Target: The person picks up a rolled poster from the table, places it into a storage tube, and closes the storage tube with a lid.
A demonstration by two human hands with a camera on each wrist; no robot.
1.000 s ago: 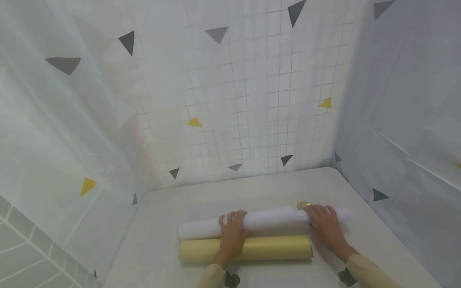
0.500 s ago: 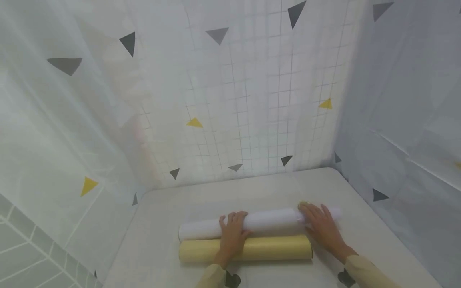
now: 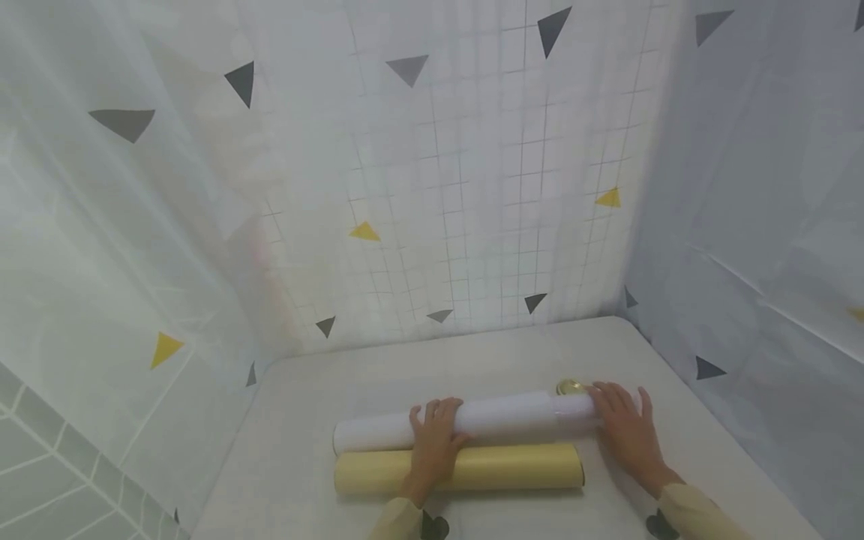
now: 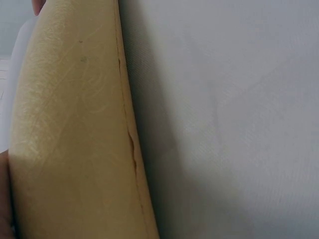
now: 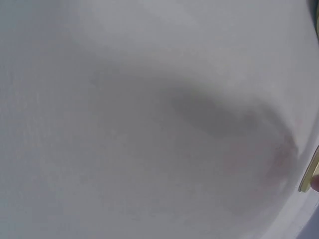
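A long white roll (image 3: 499, 411) lies across the table, with a narrower, glossy section (image 3: 574, 409) sticking out of its right end. My left hand (image 3: 435, 442) grips the white roll near its middle, fingers over the top and thumb on the near side. The left wrist crosses above a yellow roll (image 3: 520, 466) that lies along the near side; in the left wrist view this yellow roll (image 4: 70, 119) fills the left part. My right hand (image 3: 628, 431) holds the glossy section at its right end, hiding its tip. Just behind it lies a gold tape roll (image 3: 571, 386), close to the fingers.
A white table (image 3: 304, 390) with a rounded far corner carries the rolls. Pale sheets printed with triangles hang behind (image 3: 418, 187) and on both sides, right along the table's edges. Tiles show low at the left (image 3: 61, 465).
My right hand shifts slightly left, then right along the glossy section, uncovering the tape roll. The glossy section sticks out less than a second ago. The left hand stays in place.
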